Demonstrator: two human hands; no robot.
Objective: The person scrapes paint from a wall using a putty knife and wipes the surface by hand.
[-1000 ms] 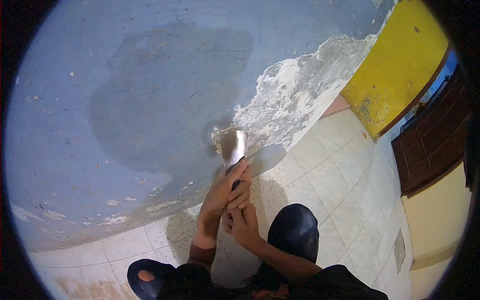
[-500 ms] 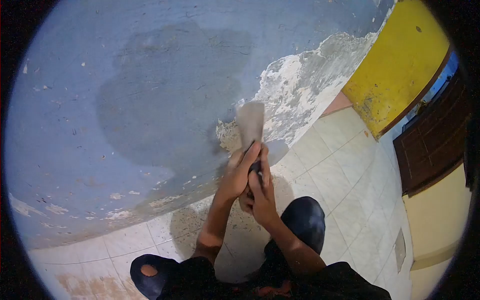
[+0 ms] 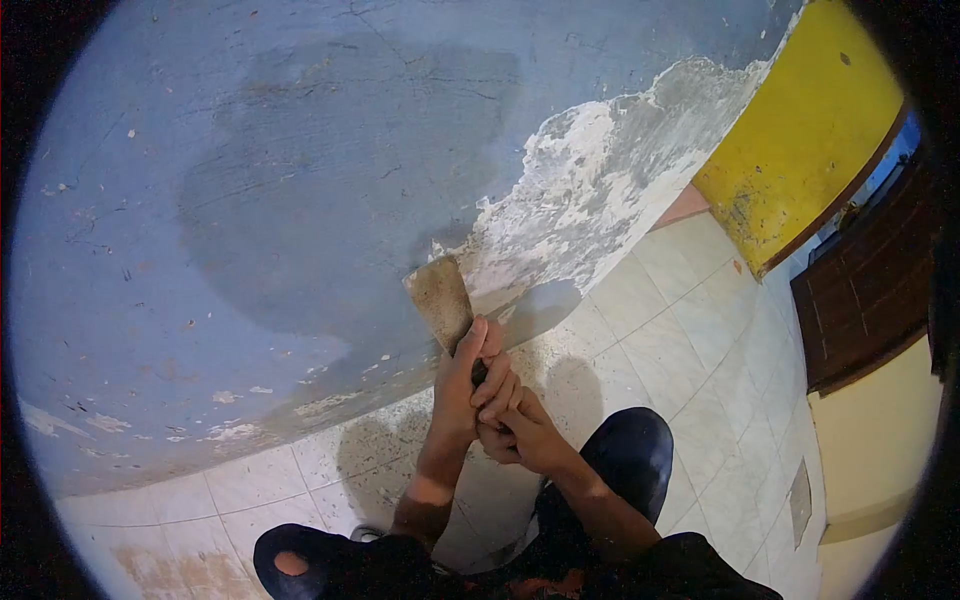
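A scraper point(image 3: 440, 298) with a wide, dusty blade tilts up and to the left. Its blade edge lies at the blue wall point(image 3: 330, 180), by the lower left end of a bare white patch point(image 3: 590, 180). My left hand point(image 3: 462, 390) is closed around the dark handle, thumb stretched toward the blade. Just below and to the right, my right hand point(image 3: 522, 428) is closed at the handle's lower end, against my left fingers. Most of the handle is hidden by both hands.
Paint flakes point(image 3: 385, 435) litter the pale tiled floor point(image 3: 670, 340) along the wall's foot. My knees point(image 3: 625, 460) are bent close beneath my arms. To the right are a yellow wall point(image 3: 800, 140) and a dark brown wooden piece point(image 3: 865, 290).
Both hands and the scraper have moved down, and the blade has swung left. More of the bare patch's lower left end shows, with paint gone where the blade was.
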